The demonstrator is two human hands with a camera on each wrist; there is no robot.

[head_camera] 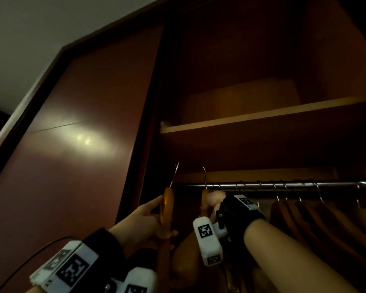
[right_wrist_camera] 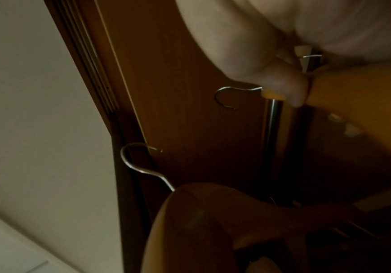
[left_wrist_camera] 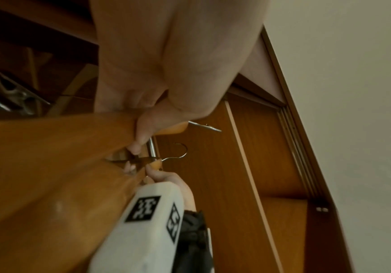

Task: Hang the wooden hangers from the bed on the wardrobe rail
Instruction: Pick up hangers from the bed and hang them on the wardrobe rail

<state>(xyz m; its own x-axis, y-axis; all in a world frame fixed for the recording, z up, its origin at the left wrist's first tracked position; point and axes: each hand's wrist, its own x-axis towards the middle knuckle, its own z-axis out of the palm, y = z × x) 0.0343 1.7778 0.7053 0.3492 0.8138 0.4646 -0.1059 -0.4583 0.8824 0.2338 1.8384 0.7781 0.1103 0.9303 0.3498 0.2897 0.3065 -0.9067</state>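
Wooden hanger (head_camera: 205, 197) pinched at its neck by right-hand fingers (head_camera: 212, 198) so the hook clears the rail (head_camera: 283, 184); left hand (head_camera: 144, 220) grips a spare (head_camera: 167, 206).

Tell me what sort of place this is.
Likely a bedroom wardrobe, seen from inside its open door: a metal rail with wooden hangers on it, and a shelf above.

two hands (head_camera: 148, 216) up, each holding one wooden hanger (head_camera: 167, 206), so two hangers in hand. one metal rail (head_camera: 283, 184). several more hangers (head_camera: 325, 218) hang there, too dark to count. one shelf (head_camera: 262, 117) above.
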